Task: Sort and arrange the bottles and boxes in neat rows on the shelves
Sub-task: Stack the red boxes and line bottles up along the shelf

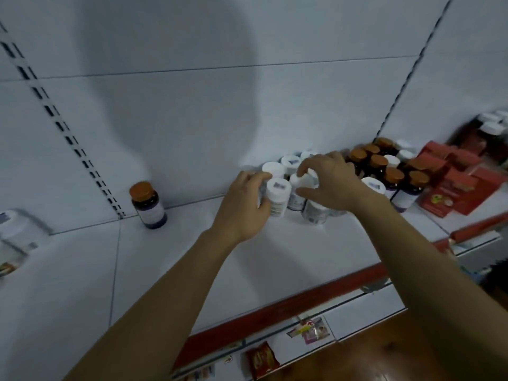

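On the white shelf (275, 259) stands a cluster of white-capped bottles. My left hand (244, 204) grips one white-capped bottle (278, 198) at the cluster's left side, thumb and fingers curled round it. My right hand (330, 182) reaches over the cluster and pinches another white bottle (302, 181) by its cap. Behind and to the right stand several dark bottles with orange caps (378, 163). Red boxes (453, 188) are stacked further right. A single orange-capped bottle (148, 206) stands alone at the left.
A large white container (16, 232) sits at the far left edge. The shelf's front has a red strip (288, 303). A lower shelf holds a red packet (262, 360) and small cards (309, 329). More bottles (492, 127) stand at the far right.
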